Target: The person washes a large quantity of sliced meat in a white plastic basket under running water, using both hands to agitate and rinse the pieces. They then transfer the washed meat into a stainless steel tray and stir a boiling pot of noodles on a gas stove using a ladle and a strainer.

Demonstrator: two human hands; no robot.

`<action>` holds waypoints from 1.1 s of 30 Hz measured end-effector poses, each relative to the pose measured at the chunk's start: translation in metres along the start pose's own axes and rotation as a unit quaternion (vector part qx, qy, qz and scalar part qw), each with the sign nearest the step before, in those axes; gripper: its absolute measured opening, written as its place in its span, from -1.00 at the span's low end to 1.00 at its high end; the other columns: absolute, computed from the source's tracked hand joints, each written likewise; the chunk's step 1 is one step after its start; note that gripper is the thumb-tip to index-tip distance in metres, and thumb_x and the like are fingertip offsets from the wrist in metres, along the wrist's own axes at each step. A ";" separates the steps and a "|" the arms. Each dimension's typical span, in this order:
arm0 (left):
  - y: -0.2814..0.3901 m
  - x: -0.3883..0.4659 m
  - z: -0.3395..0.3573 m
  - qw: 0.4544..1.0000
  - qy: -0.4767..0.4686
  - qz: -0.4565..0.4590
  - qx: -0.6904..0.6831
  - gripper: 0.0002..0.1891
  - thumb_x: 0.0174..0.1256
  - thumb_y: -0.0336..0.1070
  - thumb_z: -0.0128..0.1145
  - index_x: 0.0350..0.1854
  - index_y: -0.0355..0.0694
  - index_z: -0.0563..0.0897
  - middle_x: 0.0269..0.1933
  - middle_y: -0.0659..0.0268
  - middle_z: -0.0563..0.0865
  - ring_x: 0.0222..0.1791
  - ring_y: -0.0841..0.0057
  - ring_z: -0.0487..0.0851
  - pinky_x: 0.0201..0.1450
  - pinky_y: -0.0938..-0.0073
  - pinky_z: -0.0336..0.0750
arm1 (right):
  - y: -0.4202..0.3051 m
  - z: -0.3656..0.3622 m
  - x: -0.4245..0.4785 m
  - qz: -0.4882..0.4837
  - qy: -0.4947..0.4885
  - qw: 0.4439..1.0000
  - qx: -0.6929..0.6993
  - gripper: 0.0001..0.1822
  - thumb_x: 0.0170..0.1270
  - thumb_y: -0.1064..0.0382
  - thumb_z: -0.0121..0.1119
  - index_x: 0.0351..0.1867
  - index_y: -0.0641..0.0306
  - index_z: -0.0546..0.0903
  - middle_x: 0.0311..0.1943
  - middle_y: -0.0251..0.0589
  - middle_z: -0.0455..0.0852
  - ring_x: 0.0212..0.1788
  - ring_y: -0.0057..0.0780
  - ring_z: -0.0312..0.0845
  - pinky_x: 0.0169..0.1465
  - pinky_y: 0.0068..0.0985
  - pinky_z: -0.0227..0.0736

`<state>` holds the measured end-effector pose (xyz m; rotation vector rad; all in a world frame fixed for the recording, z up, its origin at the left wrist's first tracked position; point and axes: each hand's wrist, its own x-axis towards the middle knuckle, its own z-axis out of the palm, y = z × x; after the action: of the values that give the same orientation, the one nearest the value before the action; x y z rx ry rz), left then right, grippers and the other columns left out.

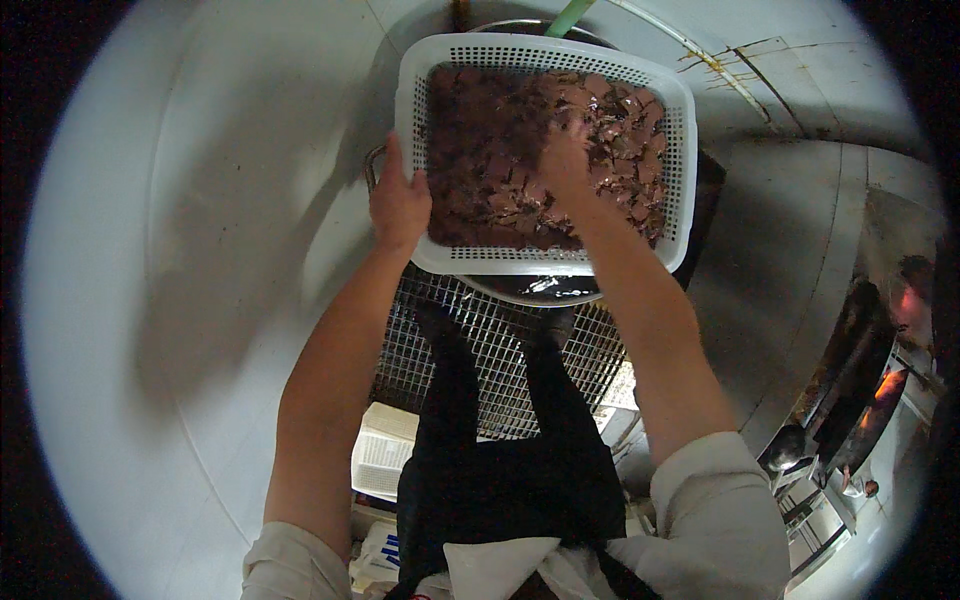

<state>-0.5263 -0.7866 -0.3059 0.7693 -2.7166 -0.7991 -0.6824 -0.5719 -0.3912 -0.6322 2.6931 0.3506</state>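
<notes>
A white perforated plastic basket (pixel 510 267) rests over a large round metal pot (pixel 525 294) of dark liquid. It holds many wet reddish-brown pieces (pixel 630 150) that look like meat. My left hand (pixel 401 199) is at the basket's left rim, fingers along the outside and thumb toward the rim. My right hand (pixel 566 154) presses down among the pieces near the middle, its fingers blurred and partly hidden, so what they hold cannot be told. A green handle (pixel 570 16) sticks up behind the basket's back rim.
A metal grating (pixel 502 375) lies under my feet. White baskets (pixel 384 450) stand at the lower left. Open flames (pixel 889 384) burn by a dark stove at the far right, with a metal ladle (pixel 787 448) near it. Another person (pixel 859 487) is far off at the lower right.
</notes>
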 end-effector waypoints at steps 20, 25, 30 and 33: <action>-0.005 -0.007 -0.004 0.995 -0.063 -0.074 -0.022 -0.23 0.24 -0.30 0.20 0.50 -0.12 0.15 0.39 0.01 0.40 0.29 0.05 0.47 0.28 0.15 0.40 | -0.021 0.001 -0.029 -0.126 0.077 0.975 0.167 -0.46 0.21 0.39 0.08 0.25 -0.11 0.46 0.31 -0.12 0.32 0.32 -0.09 0.33 0.20 -0.19 0.44; -0.010 -0.009 0.004 1.000 0.006 -0.025 0.000 -0.21 0.21 -0.30 0.19 0.51 -0.05 0.14 0.27 0.07 0.54 0.05 0.05 0.64 0.08 0.15 0.53 | 0.011 -0.002 -0.032 -0.119 -0.018 0.986 0.119 -0.51 0.34 0.25 0.03 0.33 -0.02 0.44 0.48 -0.15 0.16 0.39 -0.17 0.26 0.25 -0.33 0.38; -0.013 -0.010 0.006 1.000 0.005 -0.023 0.015 -0.24 0.24 -0.28 0.16 0.50 -0.03 0.15 0.23 0.04 0.57 0.03 0.04 0.65 0.06 0.13 0.53 | 0.012 -0.047 -0.040 -0.001 -0.011 1.000 -0.008 -0.50 0.27 0.30 0.11 0.28 0.13 0.47 0.35 0.06 0.34 0.33 0.02 0.33 0.28 -0.01 0.32; -0.012 -0.008 0.008 1.000 -0.002 -0.019 0.019 -0.26 0.25 -0.23 0.17 0.49 -0.04 0.17 0.18 0.00 0.60 0.02 0.02 0.65 0.03 0.12 0.54 | 0.021 -0.074 -0.032 -0.074 -0.138 0.984 0.090 -0.41 0.09 0.34 0.25 0.23 0.21 0.46 0.21 0.13 0.48 0.25 0.06 0.41 0.11 -0.11 0.53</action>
<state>-0.5173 -0.7870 -0.3195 0.8293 -2.7365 -0.7596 -0.6862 -0.5652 -0.3080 -0.6712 2.3656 0.1407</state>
